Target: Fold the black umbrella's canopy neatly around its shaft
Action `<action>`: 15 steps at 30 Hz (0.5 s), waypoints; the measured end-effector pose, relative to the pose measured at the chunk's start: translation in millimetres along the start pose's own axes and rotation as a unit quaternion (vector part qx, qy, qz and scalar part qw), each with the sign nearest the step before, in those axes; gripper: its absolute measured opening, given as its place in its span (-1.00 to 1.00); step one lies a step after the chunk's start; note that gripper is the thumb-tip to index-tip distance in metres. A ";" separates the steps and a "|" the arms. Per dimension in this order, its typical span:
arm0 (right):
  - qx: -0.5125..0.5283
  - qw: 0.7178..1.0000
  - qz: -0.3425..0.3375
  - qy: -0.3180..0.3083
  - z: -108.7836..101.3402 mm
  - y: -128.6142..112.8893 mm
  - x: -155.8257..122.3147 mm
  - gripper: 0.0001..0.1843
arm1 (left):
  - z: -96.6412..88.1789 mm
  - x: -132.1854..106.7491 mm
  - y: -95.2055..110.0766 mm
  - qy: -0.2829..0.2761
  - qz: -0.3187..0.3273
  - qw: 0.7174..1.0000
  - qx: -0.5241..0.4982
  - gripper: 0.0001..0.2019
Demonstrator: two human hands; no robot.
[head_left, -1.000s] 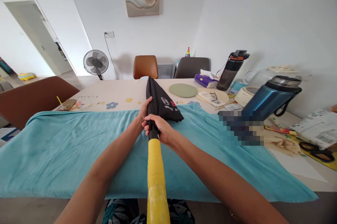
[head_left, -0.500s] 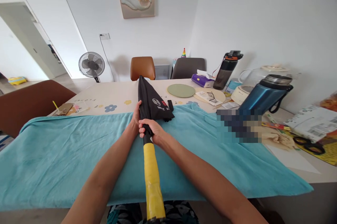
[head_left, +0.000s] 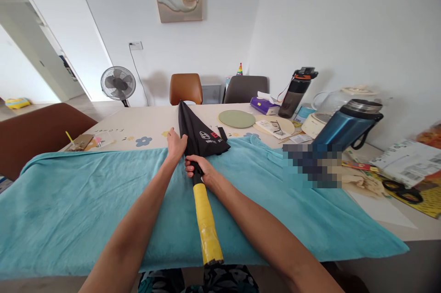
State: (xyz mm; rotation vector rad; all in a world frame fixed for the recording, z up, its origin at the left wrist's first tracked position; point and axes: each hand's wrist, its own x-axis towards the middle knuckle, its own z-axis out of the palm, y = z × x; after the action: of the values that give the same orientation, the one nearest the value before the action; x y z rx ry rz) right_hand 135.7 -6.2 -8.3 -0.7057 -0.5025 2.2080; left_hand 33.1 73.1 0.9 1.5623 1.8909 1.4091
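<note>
A black folded umbrella (head_left: pixel 201 132) with white and red markings lies lengthwise on the turquoise cloth, its tip pointing away from me. The canopy flares loosely to the right, and a short black strap (head_left: pixel 222 133) sticks out at its edge. Yellow wrapping covers the handle (head_left: pixel 206 219), which points toward me. My right hand (head_left: pixel 200 167) is closed around the gathered fabric and shaft just above that handle. Higher up, at the canopy's left side, my left hand (head_left: pixel 176 144) touches the fabric with its fingers apart.
A turquoise cloth (head_left: pixel 103 210) covers the near part of the table. On the right stand a blue flask (head_left: pixel 344 125), a dark bottle (head_left: pixel 296 93) and a glass kettle (head_left: pixel 347 98). Black scissors (head_left: pixel 403 191), a purple tissue box (head_left: pixel 264 104) and a green round mat (head_left: pixel 237 119) lie there too.
My left hand has loosened from the umbrella and shifted slightly left and up. The handle end has swung right and away from me. My right hand keeps its grip.
</note>
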 end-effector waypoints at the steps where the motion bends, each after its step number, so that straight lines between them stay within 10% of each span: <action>1: 0.002 1.000 0.000 -0.002 -0.4 0.0 -0.2 -0.87 | -0.9 -1.2 3.4 -0.001 0.026 1.000 0.016 -0.46; 7: 0.013 1.000 -0.012 0.002 -3.0 -0.7 0.4 -0.89 | 15.8 -2.8 33.6 -0.149 0.240 0.953 0.110 -0.66; 15: 0.001 1.000 -0.011 0.001 0.1 1.6 0.4 -0.90 | 66.6 11.7 63.4 -0.387 0.340 0.825 0.235 -0.65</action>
State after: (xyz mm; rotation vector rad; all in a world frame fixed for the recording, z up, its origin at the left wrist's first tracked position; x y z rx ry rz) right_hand 134.6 -7.0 -9.2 -0.6972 -0.5039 2.1861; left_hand 114.4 110.3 25.6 2.6818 1.2346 0.2746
